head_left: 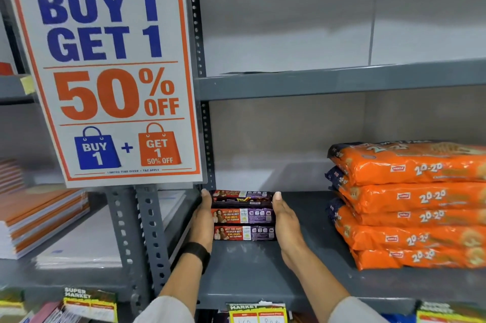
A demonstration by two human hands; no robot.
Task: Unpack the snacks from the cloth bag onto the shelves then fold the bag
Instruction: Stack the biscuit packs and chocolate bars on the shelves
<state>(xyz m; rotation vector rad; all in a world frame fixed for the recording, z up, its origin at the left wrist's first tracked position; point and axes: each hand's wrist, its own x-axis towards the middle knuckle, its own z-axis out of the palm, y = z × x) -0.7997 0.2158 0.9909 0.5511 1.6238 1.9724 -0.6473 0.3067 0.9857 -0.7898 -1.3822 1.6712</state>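
Observation:
Three purple-and-red biscuit packs (243, 214) lie side by side at the left end of the grey metal shelf (252, 270). My left hand (202, 220) presses flat against their left ends, a black band on its wrist. My right hand (285, 220) presses flat against their right ends. Both hands squeeze the row between them, fingers straight. The cloth bag is out of sight.
A stack of orange 20-20 biscuit packs (410, 207) fills the shelf's right side. A large "Buy 1 Get 1" sign (110, 72) hangs on the upright (150, 230) at left. Notebooks (39, 214) lie on the neighbouring shelf. Price tags (256, 313) line the front edge.

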